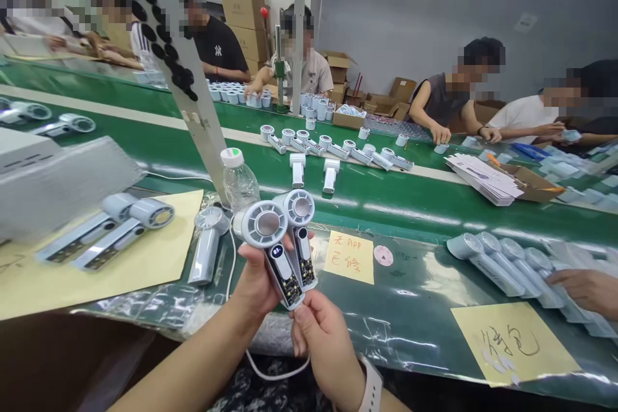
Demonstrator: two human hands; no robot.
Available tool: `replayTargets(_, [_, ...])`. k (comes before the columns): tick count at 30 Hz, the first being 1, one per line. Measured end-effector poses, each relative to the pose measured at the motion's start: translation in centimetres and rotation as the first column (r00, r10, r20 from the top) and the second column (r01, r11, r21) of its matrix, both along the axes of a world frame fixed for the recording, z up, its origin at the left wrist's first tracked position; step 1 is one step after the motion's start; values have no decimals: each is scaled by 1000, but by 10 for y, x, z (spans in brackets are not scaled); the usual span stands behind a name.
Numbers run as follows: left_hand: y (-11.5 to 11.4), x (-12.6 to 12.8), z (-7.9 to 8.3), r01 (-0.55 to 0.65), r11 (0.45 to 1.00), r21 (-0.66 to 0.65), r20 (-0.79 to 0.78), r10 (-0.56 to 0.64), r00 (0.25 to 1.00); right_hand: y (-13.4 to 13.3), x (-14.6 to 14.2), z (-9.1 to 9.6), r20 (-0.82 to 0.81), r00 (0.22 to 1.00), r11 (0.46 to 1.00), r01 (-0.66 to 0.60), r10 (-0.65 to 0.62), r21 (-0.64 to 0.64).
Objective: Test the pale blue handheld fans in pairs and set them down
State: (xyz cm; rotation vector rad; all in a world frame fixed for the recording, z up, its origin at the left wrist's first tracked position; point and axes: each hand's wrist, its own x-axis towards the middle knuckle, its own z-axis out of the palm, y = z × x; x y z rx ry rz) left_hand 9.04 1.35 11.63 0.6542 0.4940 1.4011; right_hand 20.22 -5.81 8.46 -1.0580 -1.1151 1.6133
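While the right hand (328, 335) pinches the lower end of a pale-blue, ring-headed plastic fan (277, 251) with a bared dark circuit board (291, 286), the left hand (255, 277) wraps its fingers around that handle and seemingly around a matching pale-blue fan (302, 233) just behind. Both are raised above the glossy green bench (410, 309). They look light and stiff; the smooth shells may slip, and the boards seem fragile, so grip the handles' closed sides. Beyond, similar pale-blue fans (338, 152) lie in a row.
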Motion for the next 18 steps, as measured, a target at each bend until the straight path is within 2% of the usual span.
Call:
replayTargets(2, [-1,0,2,7,999,-36,25,-6,1000,1,5,3,94,995,992,-44,33,117])
replayTargets(5, [-2,0,9,22,990,-138,124,-4,992,3,14,7,162,987,937,-56,-1,346])
replayTargets(7, [-3,-1,14,37,984,-174,165,-8,986,3,17,8,151,988,928,-17,-43,373])
replayTargets(12, [-6,-3,15,54,994,-91,98,-45,994,2,14,2,83,991,983,86,-100,160])
replayTargets(16, [-10,-4,6,-29,1000,-3,-24,29,999,3,3,-1,-99,988,993,110,-115,-52])
replayTargets(18, [-12,-5,2,-49,999,24,-69,50,996,3,-1,-1,-137,984,990,96,-110,-99])
